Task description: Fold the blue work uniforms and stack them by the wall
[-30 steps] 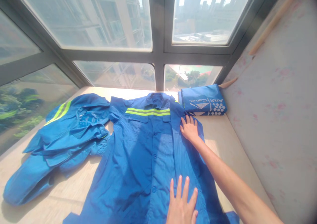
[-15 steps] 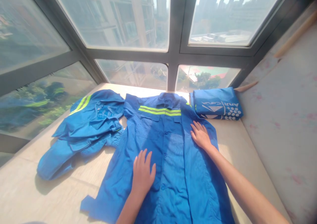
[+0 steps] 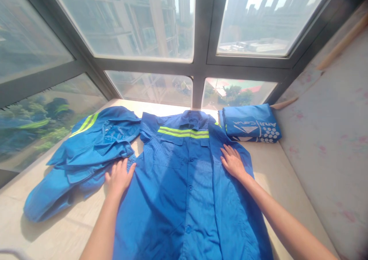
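Note:
A blue work jacket [image 3: 166,191] lies spread with its buttoned front up, a yellow-green reflective band across the chest and its collar toward the window. My right hand [image 3: 232,162] rests flat on the jacket's right-hand side, over what looks like a sleeve folded inward, fingers spread. At the jacket's left edge is my left hand [image 3: 118,178], fingers apart, beside a second blue garment [image 3: 83,152] with a reflective stripe. Its fingertips reach that garment's gathered edge; whether they press on it I cannot tell. Neither hand grips any cloth.
A folded blue bundle [image 3: 250,124] with white lettering sits at the back right, near the jacket's shoulder. Everything lies on a pale ledge [image 3: 71,233]. Grey window frames [image 3: 198,64] stand behind and at left; a flower-patterned wall [image 3: 330,156] closes the right side.
My left hand has moved left from the jacket's front to its left edge. The jacket's lower-left cloth corner no longer shows. My right hand stays in place on the jacket.

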### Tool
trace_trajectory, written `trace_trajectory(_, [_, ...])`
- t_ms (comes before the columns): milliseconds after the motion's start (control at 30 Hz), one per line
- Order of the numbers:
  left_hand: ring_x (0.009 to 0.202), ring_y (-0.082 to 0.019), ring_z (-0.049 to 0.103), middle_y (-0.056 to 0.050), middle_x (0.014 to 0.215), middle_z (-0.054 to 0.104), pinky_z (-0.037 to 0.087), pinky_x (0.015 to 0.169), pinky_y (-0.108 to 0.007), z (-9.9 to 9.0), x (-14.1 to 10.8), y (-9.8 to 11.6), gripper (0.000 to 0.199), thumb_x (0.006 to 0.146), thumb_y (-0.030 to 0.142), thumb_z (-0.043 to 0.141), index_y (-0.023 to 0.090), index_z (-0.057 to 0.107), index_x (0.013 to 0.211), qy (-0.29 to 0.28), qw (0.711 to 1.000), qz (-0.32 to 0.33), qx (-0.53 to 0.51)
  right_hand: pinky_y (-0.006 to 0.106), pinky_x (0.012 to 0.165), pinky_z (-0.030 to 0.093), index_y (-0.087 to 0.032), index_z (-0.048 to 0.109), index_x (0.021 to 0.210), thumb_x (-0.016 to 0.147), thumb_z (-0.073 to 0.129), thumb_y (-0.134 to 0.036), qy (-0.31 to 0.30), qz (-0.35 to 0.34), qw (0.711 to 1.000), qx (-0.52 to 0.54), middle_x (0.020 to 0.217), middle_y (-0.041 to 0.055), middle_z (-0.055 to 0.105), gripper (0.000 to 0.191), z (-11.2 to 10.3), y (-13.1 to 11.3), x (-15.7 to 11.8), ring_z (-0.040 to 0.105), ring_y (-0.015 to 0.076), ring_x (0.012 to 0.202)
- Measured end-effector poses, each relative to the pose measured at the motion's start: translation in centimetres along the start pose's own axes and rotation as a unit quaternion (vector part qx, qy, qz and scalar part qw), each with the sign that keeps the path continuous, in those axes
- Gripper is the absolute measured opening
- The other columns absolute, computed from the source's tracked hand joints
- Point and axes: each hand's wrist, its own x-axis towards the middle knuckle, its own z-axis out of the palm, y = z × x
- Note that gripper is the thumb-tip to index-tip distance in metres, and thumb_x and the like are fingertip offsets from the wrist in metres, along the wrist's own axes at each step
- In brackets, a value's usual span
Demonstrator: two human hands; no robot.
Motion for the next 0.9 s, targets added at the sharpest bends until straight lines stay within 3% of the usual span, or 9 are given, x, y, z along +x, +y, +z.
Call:
trace_trajectory(67, [0.133,-0.041,0.043,-0.022,0.144,0.053,0.026,0.108,-0.067,-0.8,0.8,0.8,0.060,0.098,0.050,0.036,0.010,0.057,0.137,0.019,0.999,-0.050,-0.006,0.043,0.113,0.035,-0.016,0.062,0.134,0.099,0.043,-0.033,0.008,0.000,1.000,0.016,0.147,0.0120,0.054,0.043,-0.8,-0.1,0.9,0.048,0.0296,0.136])
trace_trajectory(133, [0.125,-0.041,0.049,-0.024,0.131,0.061,0.033,0.104,-0.060,-1.8,1.6,3.4,0.052,0.095,0.045,0.042,0.009,0.066,0.123,0.086,0.992,-0.087,-0.022,0.038,0.104,0.043,-0.015,0.067,0.125,0.100,0.042,-0.033,0.028,0.002,0.998,0.052,0.133,0.0142,0.065,0.039,-2.1,-0.5,3.1,0.059,0.0274,0.122])
trace_trajectory(200, [0.119,-0.037,0.053,-0.021,0.125,0.064,0.040,0.098,-0.050,-2.7,2.7,7.9,0.044,0.094,0.040,0.046,0.012,0.068,0.120,0.179,0.979,-0.082,-0.056,0.033,0.095,0.047,-0.016,0.068,0.119,0.101,0.040,-0.031,0.047,0.003,0.995,0.093,0.120,0.0133,0.071,0.037,-3.6,-1.2,6.8,0.065,0.0244,0.109])
trace_trajectory(267, [0.113,-0.033,0.058,-0.016,0.124,0.065,0.044,0.092,-0.043,-3.3,4.3,13.5,0.038,0.095,0.036,0.045,0.017,0.068,0.117,0.213,0.972,-0.029,-0.090,0.030,0.090,0.047,-0.017,0.068,0.117,0.101,0.040,-0.028,0.041,0.009,0.993,0.111,0.114,0.0112,0.072,0.035,-5.0,-2.3,11.6,0.066,0.0226,0.103])
trace_trajectory(433, [0.103,-0.029,0.063,-0.014,0.111,0.068,0.047,0.084,-0.037,-3.2,10.4,27.5,0.032,0.097,0.037,0.044,0.020,0.069,0.108,0.079,0.981,0.115,-0.132,0.028,0.087,0.046,-0.018,0.072,0.105,0.100,0.042,-0.028,-0.043,0.054,0.995,0.072,0.106,0.0099,0.073,0.032,-5.8,-5.3,23.4,0.065,0.0219,0.104])
trace_trajectory(567, [0.115,-0.033,0.059,-0.018,0.121,0.063,0.047,0.091,-0.039,-2.0,15.5,34.3,0.038,0.094,0.047,0.054,0.017,0.064,0.115,0.065,0.978,0.155,-0.125,0.035,0.091,0.047,-0.014,0.067,0.118,0.097,0.052,-0.037,-0.039,0.089,0.995,0.038,0.121,0.0182,0.066,0.035,-3.9,-6.2,28.1,0.060,0.0287,0.115])
trace_trajectory(633, [0.120,-0.034,0.057,-0.019,0.128,0.060,0.046,0.094,-0.040,-1.5,17.7,35.7,0.037,0.089,0.037,0.063,0.017,0.061,0.121,0.051,0.978,0.161,-0.118,0.035,0.090,0.048,-0.014,0.067,0.118,0.093,0.057,-0.033,-0.059,0.107,0.992,0.025,0.120,0.0191,0.067,0.033,-3.1,-5.9,29.2,0.061,0.0295,0.115])
trace_trajectory(700, [0.116,-0.033,0.060,-0.019,0.121,0.063,0.046,0.093,-0.039,-1.2,19.6,35.9,0.031,0.086,0.025,0.065,0.016,0.062,0.116,0.030,0.981,0.151,-0.117,0.034,0.088,0.049,-0.013,0.069,0.114,0.092,0.057,-0.027,-0.079,0.129,0.988,0.023,0.114,0.0190,0.069,0.029,-2.7,-5.2,29.8,0.065,0.0290,0.109])
trace_trajectory(900, [0.106,-0.038,0.066,-0.023,0.108,0.069,0.048,0.084,-0.043,-0.8,23.1,32.3,0.022,0.083,0.021,0.063,0.011,0.067,0.102,-0.001,0.986,0.084,-0.141,0.034,0.086,0.049,-0.011,0.073,0.112,0.088,0.061,-0.035,-0.098,0.214,0.968,0.082,0.114,0.0212,0.071,0.035,-2.4,-1.4,30.4,0.067,0.0316,0.108])
